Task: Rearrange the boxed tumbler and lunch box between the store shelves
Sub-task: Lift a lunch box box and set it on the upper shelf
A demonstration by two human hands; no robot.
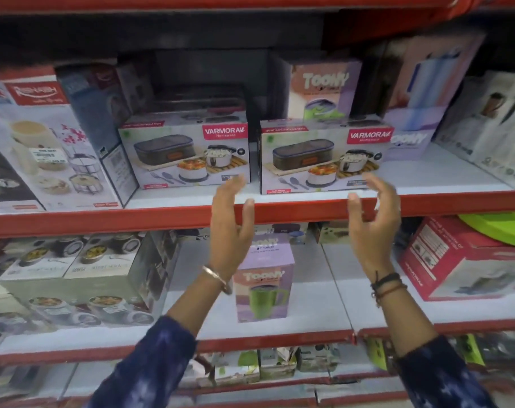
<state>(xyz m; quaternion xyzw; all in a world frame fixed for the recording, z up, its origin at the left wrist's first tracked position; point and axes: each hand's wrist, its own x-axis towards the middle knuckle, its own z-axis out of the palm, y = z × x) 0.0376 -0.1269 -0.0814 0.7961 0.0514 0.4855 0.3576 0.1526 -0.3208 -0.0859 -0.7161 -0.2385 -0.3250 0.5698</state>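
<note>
A boxed Varmora lunch box stands at the front edge of the upper shelf, with a second identical lunch box to its left. A lilac boxed Toony tumbler with a green mug picture stands upright on the lower shelf. My left hand and my right hand are raised, fingers apart, on either side of the right lunch box, just in front of and below it. Neither hand touches a box.
Another Toony tumbler box stands behind the right lunch box, and a taller lilac box to its right. A large Rishabh tiffin box fills the upper left. A red box and grey boxes flank the tumbler below.
</note>
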